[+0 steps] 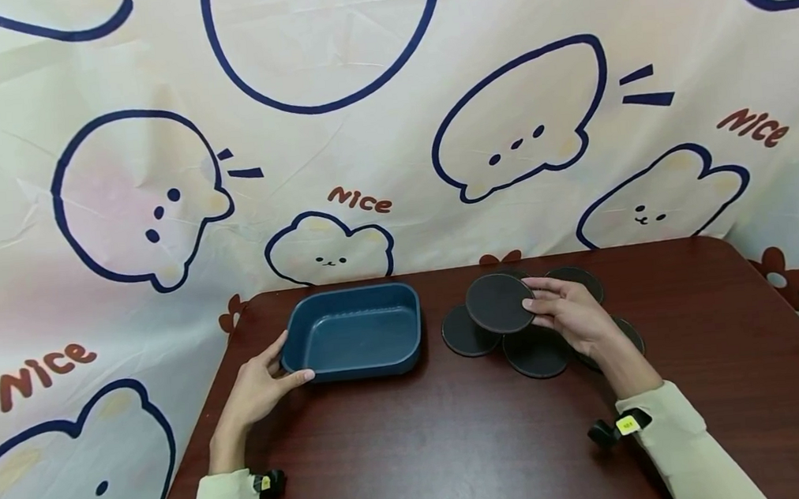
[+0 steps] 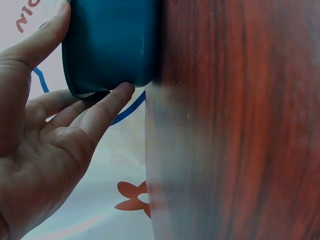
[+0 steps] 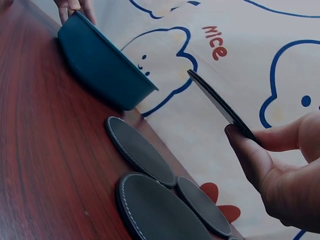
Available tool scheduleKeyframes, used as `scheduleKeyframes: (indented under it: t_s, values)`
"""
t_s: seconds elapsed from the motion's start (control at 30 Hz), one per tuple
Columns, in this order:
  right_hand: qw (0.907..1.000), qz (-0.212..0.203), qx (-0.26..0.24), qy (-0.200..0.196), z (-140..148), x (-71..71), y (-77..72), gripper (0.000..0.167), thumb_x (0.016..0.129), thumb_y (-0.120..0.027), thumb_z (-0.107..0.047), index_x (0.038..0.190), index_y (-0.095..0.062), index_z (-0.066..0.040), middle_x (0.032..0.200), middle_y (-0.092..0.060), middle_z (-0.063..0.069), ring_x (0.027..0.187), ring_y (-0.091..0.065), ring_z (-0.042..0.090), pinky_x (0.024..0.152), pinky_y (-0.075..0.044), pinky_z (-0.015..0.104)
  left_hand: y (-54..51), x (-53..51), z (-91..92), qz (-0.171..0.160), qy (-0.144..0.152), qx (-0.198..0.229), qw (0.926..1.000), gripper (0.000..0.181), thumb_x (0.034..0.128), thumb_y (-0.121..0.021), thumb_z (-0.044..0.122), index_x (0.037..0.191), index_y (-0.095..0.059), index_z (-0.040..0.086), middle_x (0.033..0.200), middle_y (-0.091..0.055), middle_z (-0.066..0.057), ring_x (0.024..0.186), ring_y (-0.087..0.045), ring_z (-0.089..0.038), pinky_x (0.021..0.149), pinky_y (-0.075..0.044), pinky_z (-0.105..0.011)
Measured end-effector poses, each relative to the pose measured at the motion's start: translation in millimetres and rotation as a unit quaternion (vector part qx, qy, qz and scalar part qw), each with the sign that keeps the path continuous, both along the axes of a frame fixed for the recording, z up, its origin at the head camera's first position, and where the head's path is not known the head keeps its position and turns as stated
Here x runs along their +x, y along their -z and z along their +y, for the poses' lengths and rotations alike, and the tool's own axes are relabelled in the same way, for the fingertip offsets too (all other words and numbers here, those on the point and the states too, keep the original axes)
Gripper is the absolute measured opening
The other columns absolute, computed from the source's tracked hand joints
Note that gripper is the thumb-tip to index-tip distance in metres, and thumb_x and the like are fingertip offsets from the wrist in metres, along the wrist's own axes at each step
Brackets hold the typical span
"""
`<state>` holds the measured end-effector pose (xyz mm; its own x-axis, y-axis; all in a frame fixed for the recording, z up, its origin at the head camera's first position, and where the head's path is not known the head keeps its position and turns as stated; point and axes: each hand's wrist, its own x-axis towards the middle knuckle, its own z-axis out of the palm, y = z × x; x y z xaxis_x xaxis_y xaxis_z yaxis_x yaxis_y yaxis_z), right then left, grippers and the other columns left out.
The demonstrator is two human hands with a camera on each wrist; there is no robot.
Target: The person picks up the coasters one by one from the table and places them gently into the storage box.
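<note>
My left hand (image 1: 256, 387) holds the left end of a dark blue rectangular basin (image 1: 354, 342), thumb at its front corner and fingers along its side. In the left wrist view the fingertips touch the basin's outer wall (image 2: 112, 45). To the right, my right hand (image 1: 571, 315) pinches the edge of a round black coaster (image 1: 499, 304) between thumb and fingers. This coaster (image 3: 216, 101) is raised off the table and tilted in the right wrist view. Beneath and around it lie several more black coasters (image 1: 537, 353) with light stitching round their rims, some partly hidden by the hand.
A reddish-brown wooden table (image 1: 402, 447) carries everything. Behind it hangs a pale cloth (image 1: 405, 146) with cartoon bears. One loose coaster (image 1: 467, 332) lies between the basin and the others; another coaster (image 1: 579, 280) lies near the back edge.
</note>
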<state>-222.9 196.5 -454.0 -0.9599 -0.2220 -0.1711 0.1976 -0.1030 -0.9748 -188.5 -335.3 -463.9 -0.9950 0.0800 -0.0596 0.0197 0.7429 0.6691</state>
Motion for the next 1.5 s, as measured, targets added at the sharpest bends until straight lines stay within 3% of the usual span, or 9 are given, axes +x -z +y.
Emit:
scheduleKeyframes:
  t_s: [0.53,0.77,0.93,1.1,1.5]
  values:
    - [0.9999,-0.007,-0.001,-0.009,-23.1,-6.9,3.2,0.065,0.107,-0.063,-0.004,0.165,-0.034,0.004,0.124,-0.067,-0.001,0.096,-0.074,0.001,0.082,-0.061,0.017,0.2,-2.2,0.5,-0.002,-0.004,-0.005,1.0000,0.105,0.0950,-0.081,0.050,0.171,-0.023,0.006,0.160,-0.047,-0.033,0.140,-0.060,-0.047,0.110,-0.053,-0.060]
    - [0.9996,-0.015,0.012,-0.019,-41.4,-12.0,3.7,0.064,0.108,-0.062,-0.005,0.166,-0.035,0.002,0.153,-0.055,0.024,0.100,-0.073,0.000,0.083,-0.061,0.018,1.5,-1.6,-0.1,-0.002,-0.005,-0.007,1.0000,0.104,0.0957,-0.081,0.048,0.171,-0.023,0.005,0.160,-0.048,-0.033,0.140,-0.060,-0.047,0.110,-0.053,-0.060]
    - [0.9993,-0.011,0.017,-0.031,-52.4,-14.9,3.1,0.063,0.109,-0.059,-0.004,0.167,-0.033,0.000,0.167,-0.040,0.028,0.102,-0.070,-0.001,0.081,-0.059,0.017,1.2,-1.8,-0.6,0.001,-0.004,-0.006,1.0000,0.105,0.0952,-0.081,0.050,0.171,-0.024,0.005,0.160,-0.047,-0.033,0.140,-0.060,-0.047,0.110,-0.053,-0.060]
    - [0.9993,-0.008,0.012,-0.036,-61.7,-16.7,3.2,0.063,0.109,-0.059,-0.004,0.166,-0.035,0.000,0.166,-0.041,0.028,0.102,-0.070,0.000,0.079,-0.059,0.017,0.3,-1.8,-0.3,0.000,-0.005,-0.006,1.0000,0.105,0.0949,-0.081,0.051,0.171,-0.024,0.005,0.161,-0.046,-0.033,0.140,-0.060,-0.047,0.111,-0.052,-0.060]
    - [0.9994,-0.013,-0.001,-0.033,-87.1,-18.8,2.4,0.059,0.106,-0.063,-0.002,0.162,-0.043,0.000,0.149,-0.059,0.023,0.098,-0.075,0.005,0.082,-0.061,0.020,-1.1,-0.5,0.8,0.004,-0.003,-0.006,1.0000,0.103,0.0958,-0.081,0.046,0.171,-0.024,0.004,0.160,-0.047,-0.033,0.140,-0.059,-0.047,0.111,-0.052,-0.060]
